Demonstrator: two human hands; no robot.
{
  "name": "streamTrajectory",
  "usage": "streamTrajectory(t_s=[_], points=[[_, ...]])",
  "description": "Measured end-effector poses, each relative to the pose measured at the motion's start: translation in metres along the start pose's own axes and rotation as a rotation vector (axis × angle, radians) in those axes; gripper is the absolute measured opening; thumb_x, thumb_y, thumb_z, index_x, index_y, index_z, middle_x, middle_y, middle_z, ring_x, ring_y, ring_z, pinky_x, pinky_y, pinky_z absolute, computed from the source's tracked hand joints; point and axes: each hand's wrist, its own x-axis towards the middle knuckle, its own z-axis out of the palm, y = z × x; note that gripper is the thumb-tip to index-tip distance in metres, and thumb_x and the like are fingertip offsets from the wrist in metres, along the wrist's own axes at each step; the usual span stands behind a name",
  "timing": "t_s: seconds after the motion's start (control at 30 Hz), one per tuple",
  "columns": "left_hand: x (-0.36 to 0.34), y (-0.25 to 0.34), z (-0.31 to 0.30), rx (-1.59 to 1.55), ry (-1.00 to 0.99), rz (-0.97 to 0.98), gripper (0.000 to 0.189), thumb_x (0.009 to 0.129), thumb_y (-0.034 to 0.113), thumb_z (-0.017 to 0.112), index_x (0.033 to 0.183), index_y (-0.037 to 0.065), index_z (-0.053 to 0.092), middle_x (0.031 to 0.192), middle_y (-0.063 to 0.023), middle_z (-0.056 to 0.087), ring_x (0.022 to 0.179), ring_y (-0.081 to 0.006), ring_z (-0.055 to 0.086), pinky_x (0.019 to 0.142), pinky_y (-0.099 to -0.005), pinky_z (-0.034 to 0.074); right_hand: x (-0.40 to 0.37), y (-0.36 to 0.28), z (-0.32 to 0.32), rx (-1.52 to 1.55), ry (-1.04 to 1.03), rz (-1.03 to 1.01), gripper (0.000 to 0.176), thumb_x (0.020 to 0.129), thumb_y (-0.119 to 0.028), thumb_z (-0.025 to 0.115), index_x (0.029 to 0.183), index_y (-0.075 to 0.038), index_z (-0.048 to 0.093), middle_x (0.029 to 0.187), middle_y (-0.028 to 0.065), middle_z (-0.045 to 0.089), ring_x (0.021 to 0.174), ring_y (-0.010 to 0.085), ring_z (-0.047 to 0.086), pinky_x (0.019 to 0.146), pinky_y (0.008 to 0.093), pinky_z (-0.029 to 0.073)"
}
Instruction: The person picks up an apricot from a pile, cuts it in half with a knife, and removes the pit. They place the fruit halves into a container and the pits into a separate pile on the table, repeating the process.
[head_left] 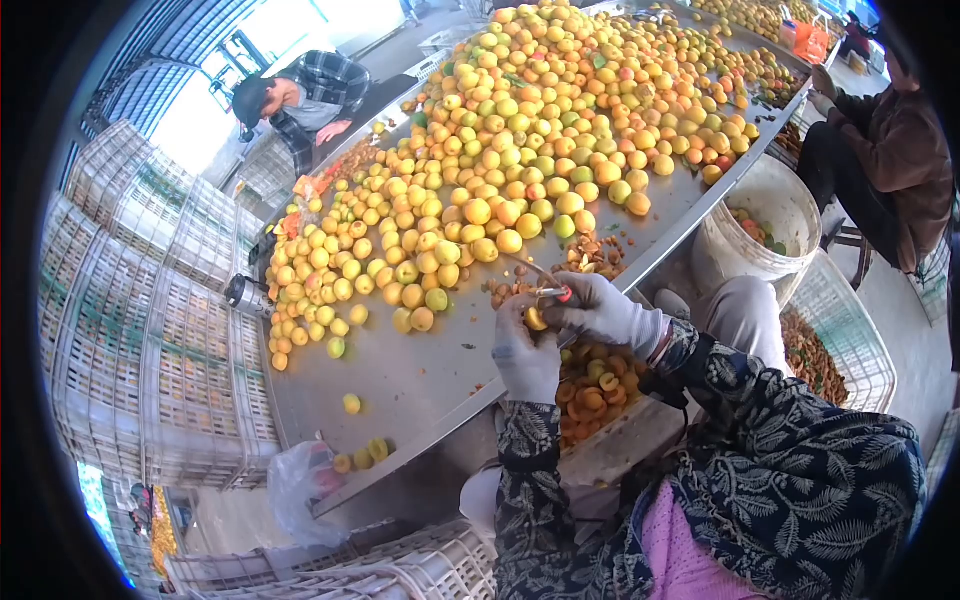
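Note:
My left hand (526, 352), in a white glove, is closed around a cut orange-yellow apricot (535, 319) in front of my chest. Close against it is my gloved right hand (603, 315), its fingers pinched on a small metal cutting tool with a red end (565, 294); much of the tool is hidden by the glove. Both hands are over the near edge of a metal table (420, 375). Beneath them, a container holds halved apricots (598, 388). Brown apricot pits (598, 256) lie on the table just beyond my hands.
A large heap of whole apricots (540, 130) covers much of the table. To the right stand a white bucket (712, 248) and a crate of pits (815, 360). Stacked plastic crates (165, 340) rise at left. One co-worker (310, 100) leans over the far side; another (890, 150) sits at right.

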Motion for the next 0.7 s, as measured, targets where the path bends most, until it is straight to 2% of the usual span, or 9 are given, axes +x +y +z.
streamTrajectory(t_s=[0.03,0.13,0.27,0.37,0.43,0.5,0.57,0.63,0.7], points=[[0.001,0.0,0.0,-0.001,-0.002,0.0,0.045,0.071,-0.014,0.068,0.111,0.001,0.053,0.107,-0.0092,0.06,0.1,-0.0183,0.06,0.09,-0.032,0.049,-0.001,-0.001,0.001,0.273,-0.006,0.16,0.035,0.09,-0.018,0.07,0.118,-0.002,0.056,0.095,-0.0017,0.061,0.087,0.0073,0.058,0.077,0.0238,0.05],[0.001,-0.002,0.002,0.274,-0.018,0.169,0.047,0.071,-0.014,0.069,0.112,0.001,0.052,0.106,-0.0106,0.06,0.098,-0.0187,0.061,0.088,-0.032,0.05,0.001,0.009,0.004,0.278,0.004,0.058,0.041,0.09,-0.021,0.07,0.123,-0.003,0.052,0.096,-0.0017,0.062,0.086,0.0078,0.06,0.076,0.0242,0.052],[0.0,0.004,0.003,-0.174,0.014,0.006,0.04,0.077,-0.01,0.068,0.111,0.002,0.053,0.105,-0.0095,0.061,0.096,-0.0175,0.061,0.086,-0.0315,0.052,-0.001,0.006,0.008,0.324,0.112,0.003,0.032,0.09,-0.014,0.069,0.118,-0.002,0.059,0.087,-0.0033,0.062,0.076,0.0036,0.055,0.067,0.0211,0.047],[0.0,-0.003,0.005,-0.398,0.039,-0.096,0.036,0.081,-0.008,0.065,0.112,0.003,0.051,0.105,-0.0096,0.059,0.095,-0.0175,0.061,0.085,-0.0312,0.054,-0.005,0.005,0.007,0.328,0.163,0.15,0.018,0.09,-0.015,0.067,0.102,-0.004,0.062,0.078,-0.0016,0.06,0.064,0.0053,0.053,0.056,0.0211,0.044],[0.0,-0.005,0.003,-0.512,0.048,-0.168,0.037,0.082,-0.008,0.065,0.114,0.004,0.05,0.106,-0.0095,0.058,0.095,-0.0178,0.061,0.085,-0.031,0.054,-0.001,0.011,0.011,0.732,0.223,0.201,0.012,0.09,-0.017,0.066,0.09,-0.006,0.06,0.07,-0.0003,0.055,0.054,0.0076,0.048,0.048,0.0219,0.039],[-0.003,0.004,-0.002,-0.814,0.029,-0.462,0.039,0.083,-0.007,0.064,0.117,0.006,0.05,0.108,-0.0095,0.057,0.098,-0.0173,0.059,0.086,-0.0309,0.054,-0.002,0.01,0.011,0.825,0.3,0.24,0.012,0.089,-0.016,0.065,0.09,-0.006,0.059,0.068,0.0001,0.052,0.052,0.0089,0.047,0.046,0.0236,0.04],[-0.004,0.015,-0.005,-0.849,-0.015,-0.455,0.036,0.084,-0.008,0.064,0.115,0.006,0.051,0.105,-0.0086,0.058,0.091,-0.0169,0.062,0.079,-0.029,0.055,-0.003,0.005,0.004,0.881,0.348,0.33,0.012,0.09,-0.017,0.065,0.089,-0.006,0.059,0.067,-0.0012,0.051,0.051,0.0082,0.045,0.046,0.0229,0.041],[-0.002,0.017,-0.01,-0.889,-0.069,-0.442,0.034,0.084,-0.01,0.063,0.113,0.005,0.053,0.103,-0.0077,0.059,0.084,-0.0165,0.064,0.072,-0.0272,0.057,0.003,0.012,-0.004,0.846,0.322,0.227,0.017,0.089,-0.018,0.066,0.095,-0.004,0.061,0.071,-0.0001,0.055,0.054,0.0085,0.05,0.048,0.0223,0.044],[-0.003,0.013,-0.021,-0.34,-0.53,-0.251,0.031,0.086,-0.006,0.064,0.113,0.005,0.056,0.103,-0.0055,0.059,0.089,-0.0165,0.064,0.078,-0.0274,0.055,0.01,0.007,-0.01,0.221,0.363,0.279,0.03,0.089,-0.021,0.068,0.111,-0.003,0.061,0.078,0.0014,0.062,0.062,0.008,0.056,0.055,0.0212,0.046]])
